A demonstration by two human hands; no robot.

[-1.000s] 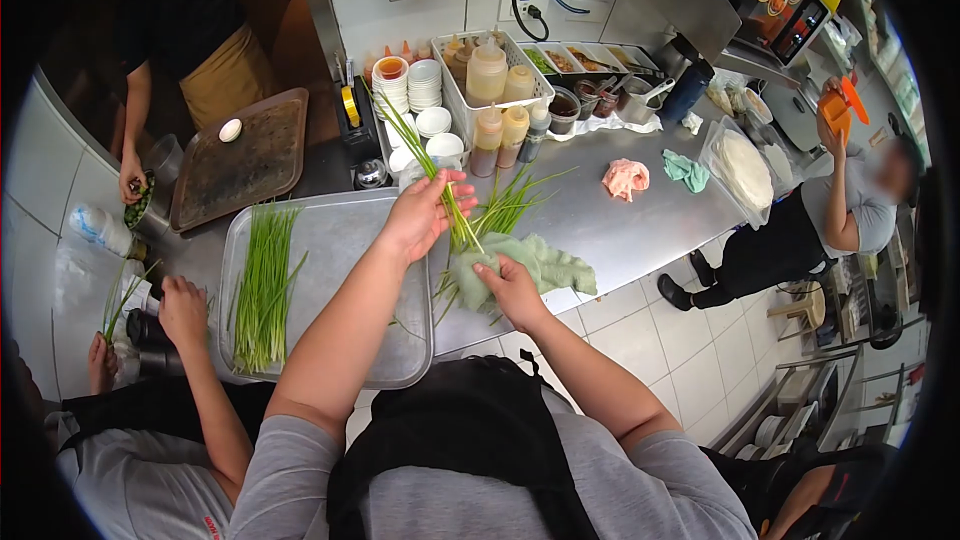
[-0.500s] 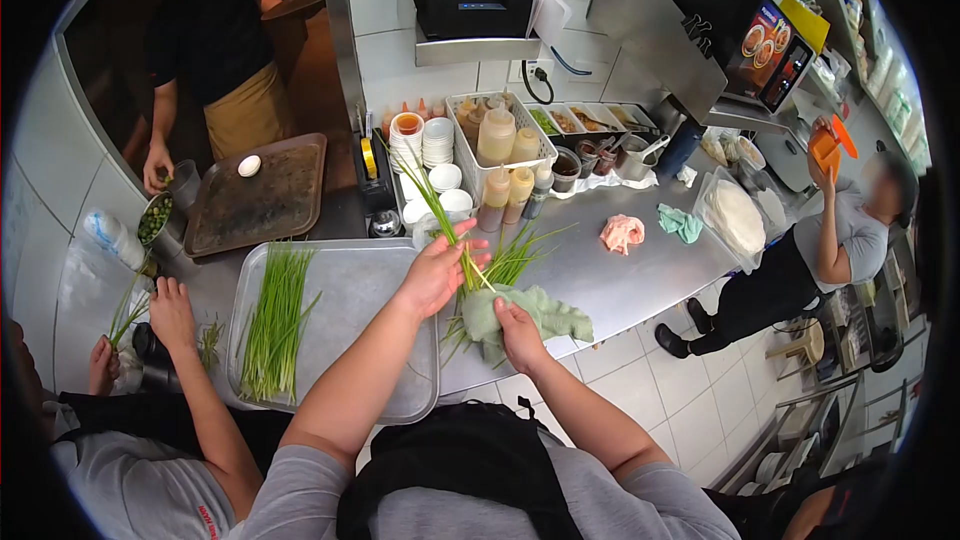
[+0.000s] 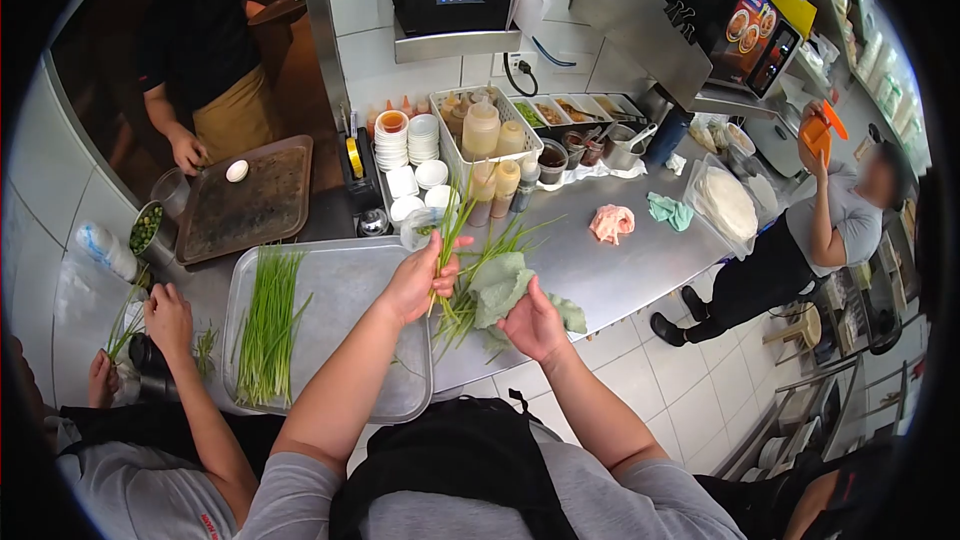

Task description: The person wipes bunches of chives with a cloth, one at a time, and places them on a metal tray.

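Note:
My left hand (image 3: 418,280) is closed around a few long green chives (image 3: 452,225), held over the right edge of a metal tray (image 3: 350,315). A light green cloth (image 3: 500,292) is held in my right hand (image 3: 534,324), between thumb and fingers, a short way to the right of the chives. More loose chives (image 3: 512,238) lie on the steel counter behind and under the cloth. On the left half of the tray rests a thick bundle of chives (image 3: 270,325), laid lengthwise.
Beyond the tray stand stacked white cups (image 3: 424,138) and squeeze bottles (image 3: 480,132). Pink (image 3: 611,224) and teal (image 3: 669,210) cloths lie to the right. At left, a co-worker's hands (image 3: 168,320) hold chives; a brown tray (image 3: 245,205) carries an egg.
My left hand has turned and drawn the chives away from the cloth, so they stand more upright. My right hand has turned over with the cloth and its fingers have loosened.

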